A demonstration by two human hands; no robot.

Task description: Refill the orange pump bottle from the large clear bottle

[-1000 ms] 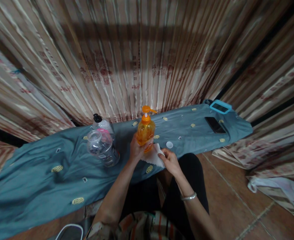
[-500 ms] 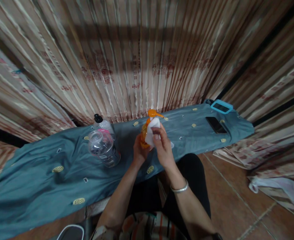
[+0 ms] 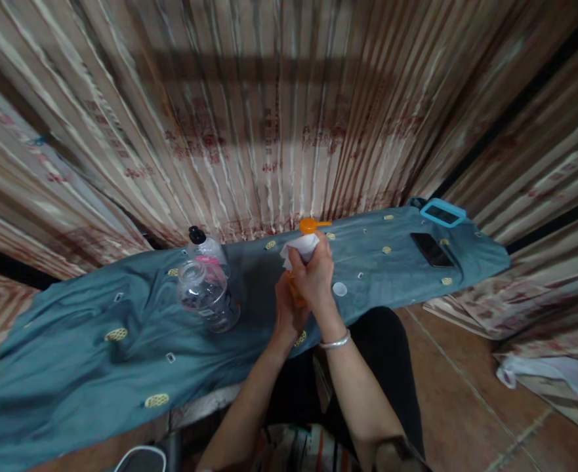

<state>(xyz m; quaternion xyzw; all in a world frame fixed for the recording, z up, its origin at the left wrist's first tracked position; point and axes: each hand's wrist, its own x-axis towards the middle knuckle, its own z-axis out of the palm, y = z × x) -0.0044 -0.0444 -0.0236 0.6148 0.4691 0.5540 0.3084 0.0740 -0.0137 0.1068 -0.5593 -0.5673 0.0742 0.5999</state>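
Glossy orange plastic pump bottle [image 3: 308, 226] sits above rumpled blue-green cloth [image 3: 79, 373]. Left hand [image 3: 289, 305] clasps its lower body; right hand [image 3: 315, 272] clamps crumpled white tissue [image 3: 302, 246] against upper part. Clear, round-shouldered plastic jar [image 3: 206, 295] stands apart, leftward.

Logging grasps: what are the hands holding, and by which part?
The left hand holds the orange pump bottle by its lower body; the right hand holds a white tissue against it, below the pump head.

No txt legible, vert. chars [image 3: 268, 134] on curtain [image 3: 289, 105] blurry, label [image 3: 208, 313] on clear bottle [image 3: 210, 300] too sm.
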